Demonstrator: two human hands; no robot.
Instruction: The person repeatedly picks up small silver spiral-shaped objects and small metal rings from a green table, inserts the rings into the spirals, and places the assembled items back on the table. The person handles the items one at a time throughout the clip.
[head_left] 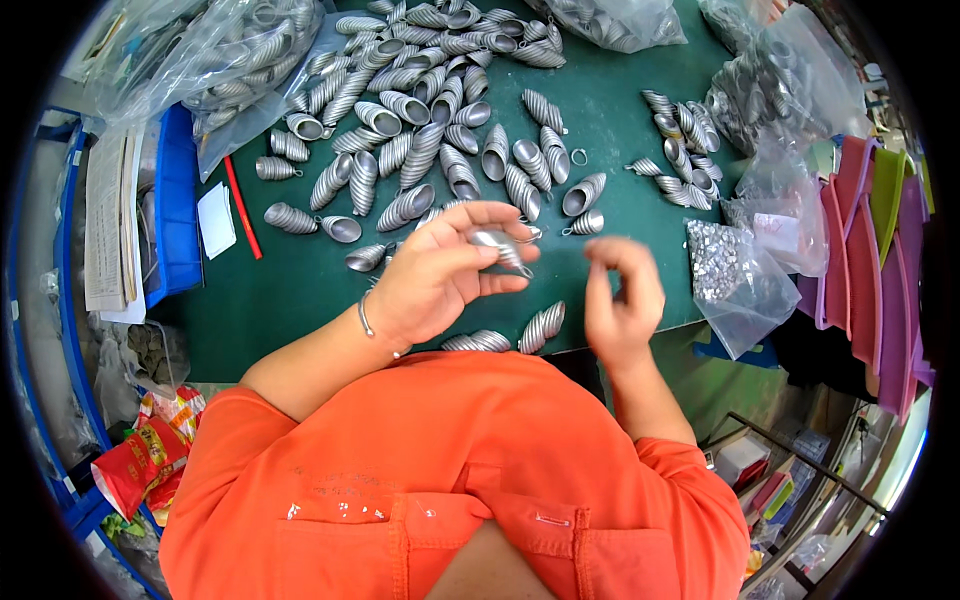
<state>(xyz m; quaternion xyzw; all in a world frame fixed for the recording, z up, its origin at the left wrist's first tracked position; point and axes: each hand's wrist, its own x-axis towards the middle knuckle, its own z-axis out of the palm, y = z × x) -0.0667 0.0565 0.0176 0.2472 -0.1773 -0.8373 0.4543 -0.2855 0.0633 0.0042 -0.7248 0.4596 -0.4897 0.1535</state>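
My left hand [430, 270], raised over the near middle of the table, grips a silver spiral-ribbed metal piece [496, 242] between thumb and fingers. A small wire loop shows at that piece's lower right tip. To its right, my right hand [625, 300] has its fingers curled and the thumb near the index fingertip. Motion blurs those fingertips, and anything pinched there is too small to make out. Two similar ribbed pieces [542, 327] lie by the table's near edge, under my hands. Many more ribbed pieces [423, 155], with slanted open ends, spread beyond.
The green table [270, 330] carries a smaller ribbed cluster [685, 150] at right. Clear bags of pieces [250, 60] stand along the far side. A bag of small shiny parts [715, 262] overhangs the right edge. A red pen [243, 208] and blue bin [175, 200] are at left.
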